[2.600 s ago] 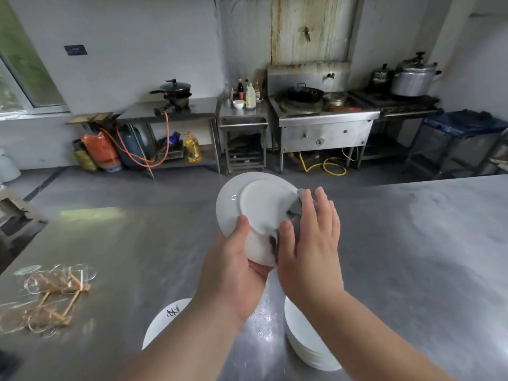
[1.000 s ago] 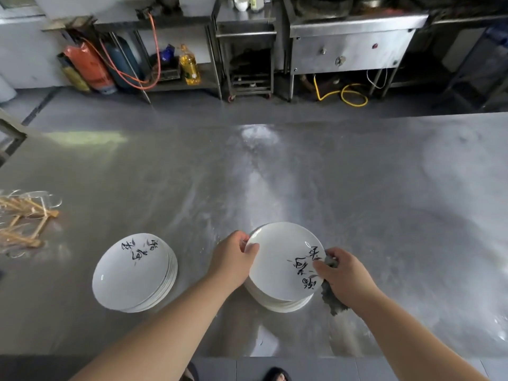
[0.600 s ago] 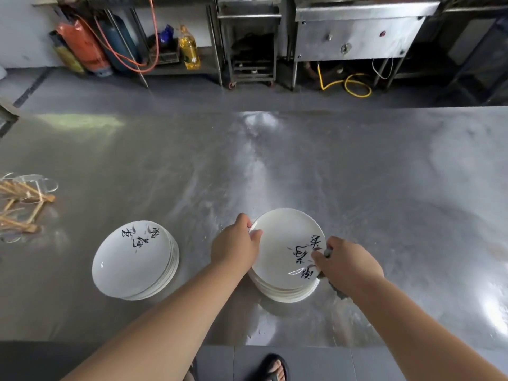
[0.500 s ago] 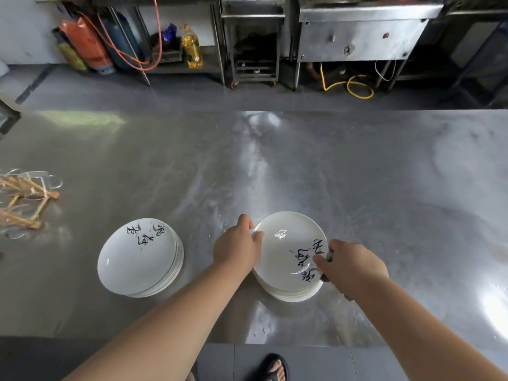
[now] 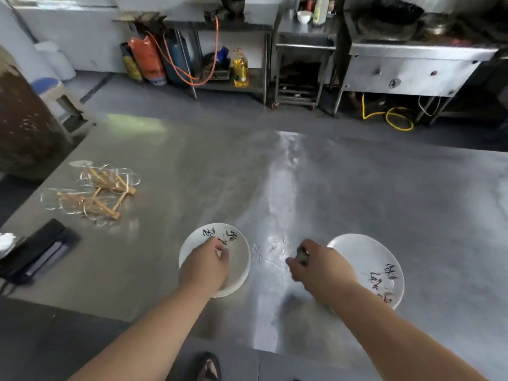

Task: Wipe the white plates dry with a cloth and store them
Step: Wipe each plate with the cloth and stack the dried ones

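Note:
Two stacks of white plates with black brush writing stand near the front edge of the steel table (image 5: pixel 316 188). My left hand (image 5: pixel 204 266) lies over the top plate of the left stack (image 5: pixel 237 254), fingers loosely curled and apart; no firm grip shows. My right hand (image 5: pixel 319 268) hovers between the stacks, closed around a bunched grey cloth (image 5: pixel 302 255). The right stack (image 5: pixel 365 265) sits just beyond my right wrist, which covers its near-left rim.
A wooden rack with clear glass discs (image 5: pixel 93 193) lies at the table's left. A black flat case (image 5: pixel 38 254) sits on the left front corner. Water drops (image 5: pixel 270 251) glisten between the stacks. My sandalled foot (image 5: pixel 209 367) shows below the table's edge. Shelves, gas cylinders and stoves line the far wall.
Both hands have left the right stack. My left hand has moved over to the left stack, and my right hand with the cloth has drawn back between the stacks. The view has shifted left.

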The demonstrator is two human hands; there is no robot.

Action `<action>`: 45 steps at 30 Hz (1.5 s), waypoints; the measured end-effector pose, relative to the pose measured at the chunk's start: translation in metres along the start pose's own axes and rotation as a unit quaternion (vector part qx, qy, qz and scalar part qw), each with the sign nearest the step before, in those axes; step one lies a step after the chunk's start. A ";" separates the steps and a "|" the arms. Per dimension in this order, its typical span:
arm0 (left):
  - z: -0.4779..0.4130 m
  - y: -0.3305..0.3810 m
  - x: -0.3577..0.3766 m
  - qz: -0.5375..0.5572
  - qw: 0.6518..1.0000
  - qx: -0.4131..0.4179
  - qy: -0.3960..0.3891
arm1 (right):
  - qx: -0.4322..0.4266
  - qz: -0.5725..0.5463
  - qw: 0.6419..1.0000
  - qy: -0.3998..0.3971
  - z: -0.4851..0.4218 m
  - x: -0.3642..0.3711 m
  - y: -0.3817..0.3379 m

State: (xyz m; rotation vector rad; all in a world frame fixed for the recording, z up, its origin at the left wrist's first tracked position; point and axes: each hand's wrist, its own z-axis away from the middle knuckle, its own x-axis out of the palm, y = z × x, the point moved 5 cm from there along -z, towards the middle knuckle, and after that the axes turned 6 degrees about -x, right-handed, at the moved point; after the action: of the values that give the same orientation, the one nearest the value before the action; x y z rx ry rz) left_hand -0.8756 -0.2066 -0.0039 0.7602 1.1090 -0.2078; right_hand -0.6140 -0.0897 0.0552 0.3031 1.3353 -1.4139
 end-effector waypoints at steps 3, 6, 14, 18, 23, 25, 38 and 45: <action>-0.022 -0.057 -0.029 -0.012 0.999 -0.039 0.030 | 0.028 -0.091 0.995 -0.035 -0.015 0.051 -0.035; -0.043 -0.094 -0.037 -0.027 0.999 -0.046 0.003 | 0.050 -0.093 0.994 -0.021 -0.031 0.084 -0.054; -0.064 -0.100 -0.019 -0.028 0.995 0.047 -0.086 | 0.076 0.021 0.996 0.030 -0.041 0.122 -0.065; -0.062 -0.090 -0.028 0.038 0.993 0.056 -0.098 | 0.090 -0.005 0.994 0.057 -0.030 0.118 -0.069; -0.052 -0.056 -0.060 0.325 0.918 0.006 -0.229 | 0.070 -0.131 0.983 0.106 -0.009 0.080 -0.087; -0.045 -0.041 -0.077 0.479 0.824 -0.045 -0.299 | 0.045 -0.178 0.975 0.128 0.001 0.053 -0.100; 0.035 0.085 -0.168 0.602 0.677 0.104 -0.410 | -0.247 0.096 0.894 0.361 0.070 -0.094 -0.226; 0.063 0.117 -0.188 0.615 0.672 0.156 -0.382 | -0.294 0.250 0.891 0.240 0.110 -0.071 -0.209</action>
State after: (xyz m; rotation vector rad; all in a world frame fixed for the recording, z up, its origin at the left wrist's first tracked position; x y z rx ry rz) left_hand -0.8555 -0.2009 0.2255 1.4050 -0.4055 0.4392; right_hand -0.7055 -0.1953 0.2584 0.5622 1.8498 -0.4684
